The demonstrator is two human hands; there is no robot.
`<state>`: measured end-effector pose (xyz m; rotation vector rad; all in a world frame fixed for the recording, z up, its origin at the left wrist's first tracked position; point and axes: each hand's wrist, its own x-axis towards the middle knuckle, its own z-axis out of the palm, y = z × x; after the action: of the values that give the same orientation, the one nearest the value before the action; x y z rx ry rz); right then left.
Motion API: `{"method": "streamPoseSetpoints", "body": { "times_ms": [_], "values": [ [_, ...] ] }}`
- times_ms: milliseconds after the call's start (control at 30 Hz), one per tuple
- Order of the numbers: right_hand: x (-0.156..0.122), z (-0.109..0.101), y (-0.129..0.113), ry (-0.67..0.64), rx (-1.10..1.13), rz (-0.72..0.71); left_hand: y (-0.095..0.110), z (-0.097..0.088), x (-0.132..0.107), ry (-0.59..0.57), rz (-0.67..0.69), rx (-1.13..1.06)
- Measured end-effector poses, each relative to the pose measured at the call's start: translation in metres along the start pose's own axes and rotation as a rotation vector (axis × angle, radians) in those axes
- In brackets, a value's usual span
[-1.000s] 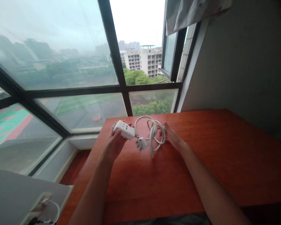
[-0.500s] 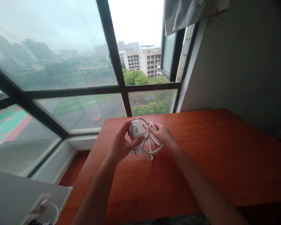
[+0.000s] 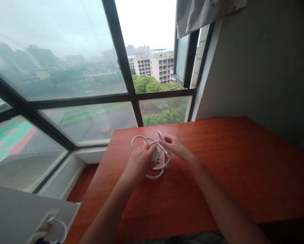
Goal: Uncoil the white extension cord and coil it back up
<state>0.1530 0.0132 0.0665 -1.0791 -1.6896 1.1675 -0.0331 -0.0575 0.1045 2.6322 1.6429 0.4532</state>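
Note:
A white power strip (image 3: 155,156) with a looped white cable (image 3: 152,167) is held just above a reddish-brown wooden table (image 3: 230,169). My left hand (image 3: 139,162) is closed around the strip's body and covers most of it. My right hand (image 3: 174,146) pinches the cable loops beside the strip, fingers curled together. Cable loops stick out to the left, behind and below my hands.
A large window with dark frames (image 3: 131,98) runs along the table's far and left sides. A grey wall (image 3: 263,67) stands at the right. At the bottom left, a wall socket (image 3: 46,225) with a plugged white cable sits on a grey surface.
Both hands came together around the power strip and cable and lowered toward the table. The strip, first held out at the left, is now mostly hidden under my left hand.

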Motion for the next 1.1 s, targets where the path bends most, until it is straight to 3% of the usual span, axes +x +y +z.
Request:
{"method": "streamPoseSetpoints", "body": {
  "times_ms": [200, 367, 467, 567, 700, 767, 867, 1100],
  "values": [
    [-0.001, 0.009, 0.015, 0.031, -0.005, -0.023, 0.0, 0.028, 0.016, -0.002, -0.071, -0.003],
    [-0.002, 0.015, 0.032, 0.075, -0.148, -0.027, -0.016, 0.037, 0.028, 0.058, -0.171, -0.046],
    [-0.003, 0.025, 0.037, 0.086, -0.245, -0.119, -0.027, 0.037, 0.032, 0.109, -0.223, -0.146],
    [-0.005, 0.033, 0.038, 0.121, -0.347, -0.247, -0.035, 0.031, 0.032, 0.114, -0.183, -0.309],
    [-0.008, 0.037, 0.035, 0.105, -0.446, -0.325, -0.044, 0.015, 0.027, -0.018, -0.048, -0.614],
    [-0.011, 0.038, 0.031, 0.106, -0.48, -0.341, -0.046, 0.011, 0.024, -0.051, -0.074, -0.733],
    [-0.014, 0.039, 0.023, 0.086, -0.528, -0.395, -0.044, 0.014, 0.025, 0.022, -0.142, -0.734],
    [-0.01, 0.036, 0.013, 0.061, -0.527, -0.448, -0.048, 0.028, 0.024, 0.116, -0.111, -0.809]
  ]
}}
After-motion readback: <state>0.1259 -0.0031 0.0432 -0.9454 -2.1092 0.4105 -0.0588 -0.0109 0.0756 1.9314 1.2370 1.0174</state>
